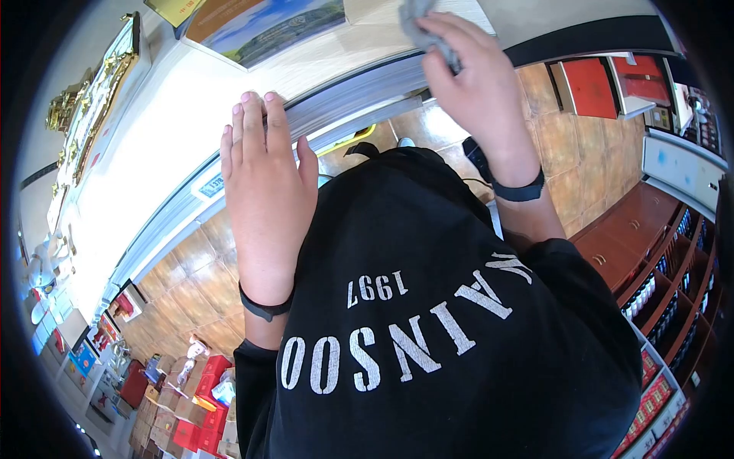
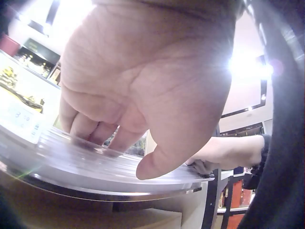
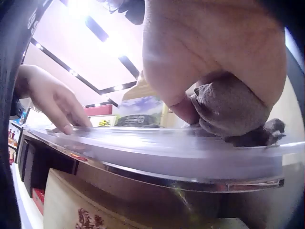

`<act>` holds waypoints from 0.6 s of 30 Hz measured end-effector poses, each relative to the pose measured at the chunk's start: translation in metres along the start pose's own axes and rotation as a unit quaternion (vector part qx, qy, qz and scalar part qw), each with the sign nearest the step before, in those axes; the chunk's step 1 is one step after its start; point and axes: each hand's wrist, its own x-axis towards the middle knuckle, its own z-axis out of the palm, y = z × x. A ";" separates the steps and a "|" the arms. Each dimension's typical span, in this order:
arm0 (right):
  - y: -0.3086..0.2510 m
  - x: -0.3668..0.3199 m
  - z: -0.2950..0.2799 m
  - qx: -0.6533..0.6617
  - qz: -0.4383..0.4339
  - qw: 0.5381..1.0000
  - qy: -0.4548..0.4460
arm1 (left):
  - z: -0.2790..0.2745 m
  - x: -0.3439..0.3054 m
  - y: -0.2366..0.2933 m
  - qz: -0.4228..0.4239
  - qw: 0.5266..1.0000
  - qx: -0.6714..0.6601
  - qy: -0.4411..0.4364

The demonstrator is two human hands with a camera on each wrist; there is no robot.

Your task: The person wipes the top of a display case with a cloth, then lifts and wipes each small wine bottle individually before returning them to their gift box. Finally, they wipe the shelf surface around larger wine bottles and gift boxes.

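My right hand grips a crumpled grey cloth against the top of a pale counter, close to its edge. In the right wrist view the cloth bunches under the palm, and a dark end of it sticks out on the right. The left hand lies flat at the counter's edge with its fingers straight and its thumb held out to the side. From the left wrist, its fingertips rest on a clear, layered sheet along the counter edge. That hand holds nothing.
A box with a landscape picture stands on the counter beyond the hands. Gold ornaments are at the far left. A brown shelf unit with bottles is at right; red boxes are stacked at lower left on the tiled floor.
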 end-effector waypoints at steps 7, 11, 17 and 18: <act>-0.013 -0.008 0.015 0.033 -0.076 0.997 -0.005 | 0.002 -0.001 0.001 -0.002 1.000 0.000 0.015; 0.012 -0.004 -0.004 -0.016 -0.030 0.999 -0.014 | 0.001 -0.002 0.001 -0.012 1.000 -0.018 0.019; 0.040 -0.001 -0.023 -0.046 0.018 0.999 0.010 | 0.006 -0.007 -0.001 -0.031 0.998 -0.041 0.026; 0.040 -0.001 -0.022 -0.039 0.006 0.999 0.021 | 0.006 -0.007 -0.001 -0.031 0.998 -0.038 0.028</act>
